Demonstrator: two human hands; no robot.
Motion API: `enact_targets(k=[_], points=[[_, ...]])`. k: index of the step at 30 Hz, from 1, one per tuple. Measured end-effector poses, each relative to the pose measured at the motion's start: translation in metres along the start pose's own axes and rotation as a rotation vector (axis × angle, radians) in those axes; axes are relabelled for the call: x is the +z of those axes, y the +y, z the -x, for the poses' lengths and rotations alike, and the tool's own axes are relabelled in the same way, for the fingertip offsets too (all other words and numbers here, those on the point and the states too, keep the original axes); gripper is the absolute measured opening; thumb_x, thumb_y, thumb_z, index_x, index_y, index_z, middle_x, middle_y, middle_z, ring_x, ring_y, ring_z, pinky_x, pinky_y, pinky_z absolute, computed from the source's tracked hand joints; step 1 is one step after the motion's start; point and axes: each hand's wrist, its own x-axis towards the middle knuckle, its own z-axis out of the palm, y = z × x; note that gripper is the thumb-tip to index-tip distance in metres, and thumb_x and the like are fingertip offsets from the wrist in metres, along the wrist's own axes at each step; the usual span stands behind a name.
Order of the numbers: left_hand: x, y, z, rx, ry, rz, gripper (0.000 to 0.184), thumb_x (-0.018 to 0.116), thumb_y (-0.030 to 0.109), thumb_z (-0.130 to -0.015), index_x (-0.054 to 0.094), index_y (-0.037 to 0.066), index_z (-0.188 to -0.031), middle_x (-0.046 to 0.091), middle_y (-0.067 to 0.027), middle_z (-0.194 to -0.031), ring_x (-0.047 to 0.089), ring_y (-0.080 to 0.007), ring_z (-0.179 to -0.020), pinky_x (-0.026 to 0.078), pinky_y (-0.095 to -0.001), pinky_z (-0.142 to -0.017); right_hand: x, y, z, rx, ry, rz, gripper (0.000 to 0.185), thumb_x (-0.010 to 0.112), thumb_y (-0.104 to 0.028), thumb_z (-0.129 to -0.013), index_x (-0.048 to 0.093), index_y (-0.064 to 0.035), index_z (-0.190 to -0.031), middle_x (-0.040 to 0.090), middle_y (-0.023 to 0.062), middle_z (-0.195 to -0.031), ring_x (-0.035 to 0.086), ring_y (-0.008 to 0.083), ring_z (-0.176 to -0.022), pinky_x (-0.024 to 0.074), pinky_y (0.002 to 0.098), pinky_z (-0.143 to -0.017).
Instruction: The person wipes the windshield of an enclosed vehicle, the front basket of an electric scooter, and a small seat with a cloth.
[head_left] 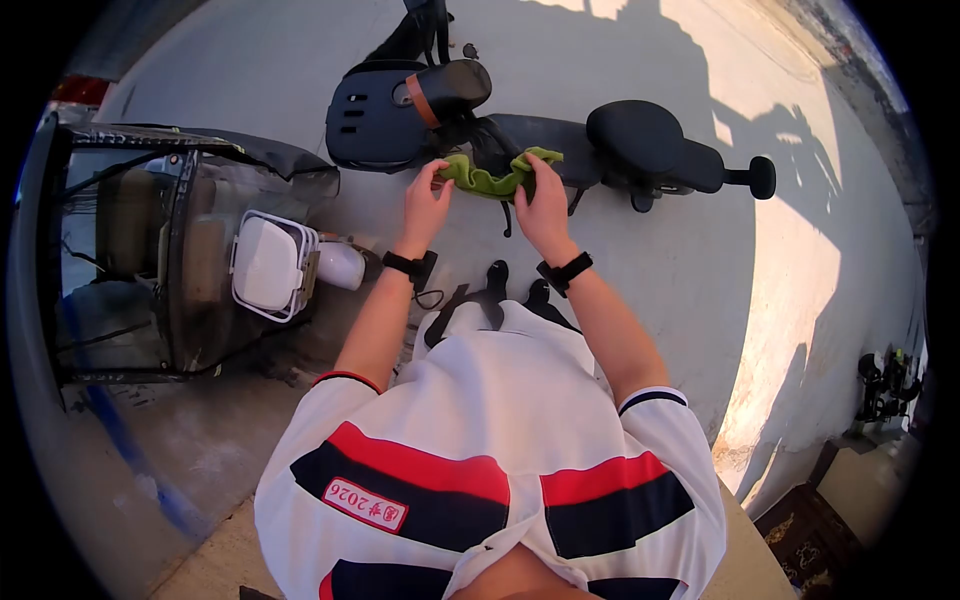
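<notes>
A crumpled green cloth [487, 182] stretches between my two hands. My left hand [428, 203] pinches its left end, and my right hand [545, 205] grips the right end. Just beyond the cloth stands a dark electric scooter [545, 130], with its front basket or box [372, 117] on the left and its round seat [636, 135] on the right. The cloth hangs in front of the scooter's middle; whether it touches the scooter I cannot tell. Each wrist wears a black band.
At the left is a covered vehicle frame [170, 250] with clear panels. A white folding chair [268, 262] leans beside it, close to a white rounded object [342, 265]. Concrete floor [660, 270] runs around the scooter. Carved dark wood [808, 535] shows at lower right.
</notes>
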Motion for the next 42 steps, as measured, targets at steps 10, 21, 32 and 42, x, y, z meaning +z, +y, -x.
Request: enact_targets(k=[10,21,32,42], points=[[-0.057,-0.013,0.036,-0.152,0.253,-0.123,0.013,0.062,0.008,-0.095,0.055,0.001,-0.102,0.062,-0.0148,-0.085,0.062,-0.0268,-0.074,0.048,-0.0373,-0.065,0.033,-0.018,-0.008,-0.065,-0.049,-0.017,0.069,0.061,-0.001,-0.085,0.032,0.0035,-0.147,0.048,0.0288,-0.134,0.049,0.0445,-0.126,0.0423,0.0448,-0.105],[-0.1,-0.057,0.051,-0.104,0.53,-0.194,0.011,0.059,0.01,-0.097,0.054,0.001,-0.102,0.054,-0.0111,-0.103,0.054,-0.0231,-0.073,0.047,-0.0336,-0.069,0.059,-0.044,-0.012,-0.039,-0.012,-0.038,0.046,0.055,0.004,-0.088,0.051,-0.0007,-0.133,0.051,0.0226,-0.122,0.058,0.0397,-0.109,0.0495,0.0422,-0.092],[-0.196,-0.133,0.015,-0.172,0.426,0.029,0.015,0.063,0.013,-0.096,0.054,0.002,-0.1,0.059,-0.0094,-0.073,0.056,-0.0192,-0.063,0.047,-0.0341,-0.061,0.16,-0.114,-0.032,0.103,-0.041,-0.148,0.016,0.058,0.0,-0.091,0.065,-0.0016,-0.106,0.06,0.0122,-0.095,0.062,0.0227,-0.074,0.0502,0.0326,-0.07],[-0.282,-0.202,0.056,-0.357,0.399,0.036,0.022,0.07,0.009,-0.089,0.055,0.003,-0.104,0.066,-0.0122,-0.089,0.061,-0.0209,-0.071,0.05,-0.0333,-0.066,0.26,-0.131,-0.061,0.214,-0.178,-0.083,0.017,0.06,-0.015,-0.097,0.067,-0.0023,-0.105,0.07,0.0114,-0.071,0.069,0.0217,-0.063,0.0519,0.0333,-0.061]])
